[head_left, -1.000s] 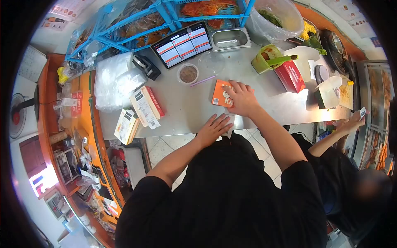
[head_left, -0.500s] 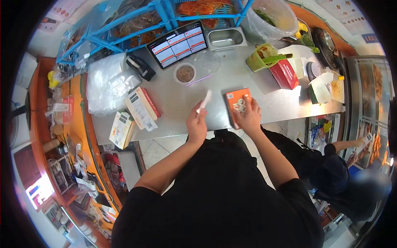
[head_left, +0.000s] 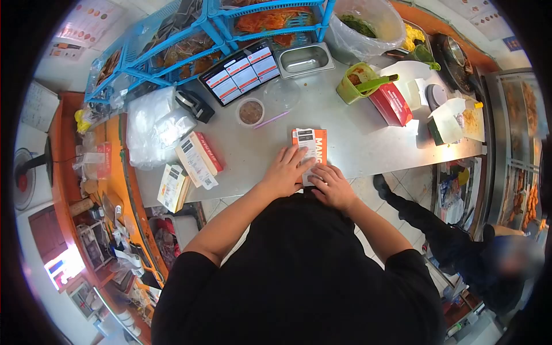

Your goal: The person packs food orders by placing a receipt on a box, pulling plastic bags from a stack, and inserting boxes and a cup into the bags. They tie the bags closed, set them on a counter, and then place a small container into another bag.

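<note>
An orange box (head_left: 321,145) lies near the front edge of the metal counter (head_left: 241,164), with a white printed label (head_left: 305,138) on its left part. My left hand (head_left: 286,171) rests with its fingers spread over the label and the box's left side. At the box's lower right, my right hand (head_left: 333,187) lies on it with fingers extended. Parts of the label and the box are hidden under my hands. Beyond the box are a round tub of brown food (head_left: 251,112) and a purple stick (head_left: 271,119).
A tablet (head_left: 240,72) leans below blue racks (head_left: 190,57). Labelled boxes (head_left: 198,158) and plastic bags (head_left: 152,123) lie left; a green container (head_left: 353,86) and red box (head_left: 390,104) sit right. Another person (head_left: 460,247) is at lower right.
My left hand has brought the white label down onto the box. The box has turned and shifted left, and my right hand has moved to its lower right. The other person has moved.
</note>
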Action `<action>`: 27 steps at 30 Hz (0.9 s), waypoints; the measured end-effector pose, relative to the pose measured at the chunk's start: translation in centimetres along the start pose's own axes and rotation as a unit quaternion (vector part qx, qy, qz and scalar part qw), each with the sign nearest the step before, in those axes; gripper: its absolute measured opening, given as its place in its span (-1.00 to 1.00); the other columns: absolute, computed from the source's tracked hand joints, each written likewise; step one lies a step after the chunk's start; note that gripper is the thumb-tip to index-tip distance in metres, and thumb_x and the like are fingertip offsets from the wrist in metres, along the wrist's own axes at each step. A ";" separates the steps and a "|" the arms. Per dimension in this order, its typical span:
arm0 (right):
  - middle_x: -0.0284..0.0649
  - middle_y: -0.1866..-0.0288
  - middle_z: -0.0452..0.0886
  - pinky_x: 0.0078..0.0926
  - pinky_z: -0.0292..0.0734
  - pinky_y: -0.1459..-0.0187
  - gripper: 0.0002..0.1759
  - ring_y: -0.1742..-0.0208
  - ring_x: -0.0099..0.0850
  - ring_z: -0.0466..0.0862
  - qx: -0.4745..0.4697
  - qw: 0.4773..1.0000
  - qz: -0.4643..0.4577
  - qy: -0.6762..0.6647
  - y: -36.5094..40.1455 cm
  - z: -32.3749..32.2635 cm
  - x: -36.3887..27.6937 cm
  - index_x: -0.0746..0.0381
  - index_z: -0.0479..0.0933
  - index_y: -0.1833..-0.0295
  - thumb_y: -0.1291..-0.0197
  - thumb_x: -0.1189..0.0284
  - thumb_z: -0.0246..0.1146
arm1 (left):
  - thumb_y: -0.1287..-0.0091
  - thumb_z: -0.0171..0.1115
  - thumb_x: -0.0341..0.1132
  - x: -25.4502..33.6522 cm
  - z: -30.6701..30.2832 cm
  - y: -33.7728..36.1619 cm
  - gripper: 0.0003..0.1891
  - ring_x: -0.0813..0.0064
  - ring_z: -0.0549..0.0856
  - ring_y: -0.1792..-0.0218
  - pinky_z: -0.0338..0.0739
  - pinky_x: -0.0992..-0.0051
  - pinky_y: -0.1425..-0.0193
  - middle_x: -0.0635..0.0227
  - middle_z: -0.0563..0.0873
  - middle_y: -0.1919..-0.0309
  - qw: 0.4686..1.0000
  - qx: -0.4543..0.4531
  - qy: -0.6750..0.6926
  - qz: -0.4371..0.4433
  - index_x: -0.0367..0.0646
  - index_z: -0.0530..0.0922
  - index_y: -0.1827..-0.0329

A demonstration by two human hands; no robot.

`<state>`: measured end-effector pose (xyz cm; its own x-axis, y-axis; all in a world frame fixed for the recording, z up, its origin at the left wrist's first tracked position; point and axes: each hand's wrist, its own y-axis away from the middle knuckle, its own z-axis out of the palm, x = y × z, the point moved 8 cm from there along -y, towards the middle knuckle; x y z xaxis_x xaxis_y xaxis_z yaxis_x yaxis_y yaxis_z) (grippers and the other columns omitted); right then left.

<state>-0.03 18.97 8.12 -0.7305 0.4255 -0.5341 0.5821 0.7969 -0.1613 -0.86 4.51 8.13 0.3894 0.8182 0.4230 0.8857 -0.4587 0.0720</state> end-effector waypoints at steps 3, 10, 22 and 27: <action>-0.23 -0.38 0.54 -0.03 0.32 -0.53 -0.49 -0.56 -0.18 0.41 -0.019 0.999 -0.017 0.036 0.7 0.7 0.6 0.05 0.56 -0.24 -0.17 0.31 0.48 | -0.04 0.61 -0.15 0.5 -0.7 -0.4 -0.06 0.02 0.25 -0.59 0.18 -0.14 -0.62 0.21 0.33 -0.59 0.999 -0.033 -0.015 0.011 0.14 0.40 -0.59; -0.26 -0.40 0.53 0.02 0.31 -0.54 -0.37 -0.56 -0.20 0.41 0.022 0.999 -0.034 0.032 1.2 2.3 0.6 0.02 0.56 -0.31 -0.07 0.35 0.52 | -0.30 0.41 -0.32 -8.8 -8.8 4.9 -0.53 0.15 0.69 -0.14 0.57 0.16 -0.26 0.16 0.71 -0.12 0.941 0.285 0.101 -0.151 -0.12 0.59 -0.30; -0.21 -0.34 0.53 0.09 0.39 -0.51 -0.38 -0.53 -0.10 0.42 0.032 0.999 -0.007 0.012 1.0 2.7 1.1 0.04 0.58 -0.25 0.01 0.48 0.51 | -0.54 0.15 -0.12 -35.5 -7.1 9.6 -0.63 0.05 0.44 -0.36 0.49 -0.16 -0.30 0.23 0.52 -0.24 0.345 0.383 0.618 -0.593 -0.07 0.47 -0.30; -0.22 -0.35 0.53 0.09 0.37 -0.51 -0.41 -0.53 -0.11 0.42 0.036 0.999 0.006 -0.002 1.1 2.8 1.2 0.04 0.58 -0.22 -0.01 0.46 0.52 | -0.56 0.09 -0.13 -34.7 -7.3 9.8 -0.74 -0.01 0.58 -0.17 0.52 -0.12 -0.30 0.24 0.65 -0.08 0.277 0.405 0.603 -0.630 -0.04 0.56 -0.13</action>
<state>0.69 19.12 4.94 -0.7223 0.4329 -0.5393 0.6147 0.7592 -0.2138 -7.57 -30.87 0.78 -0.2926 -0.7809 0.5519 0.0838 0.5540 0.8283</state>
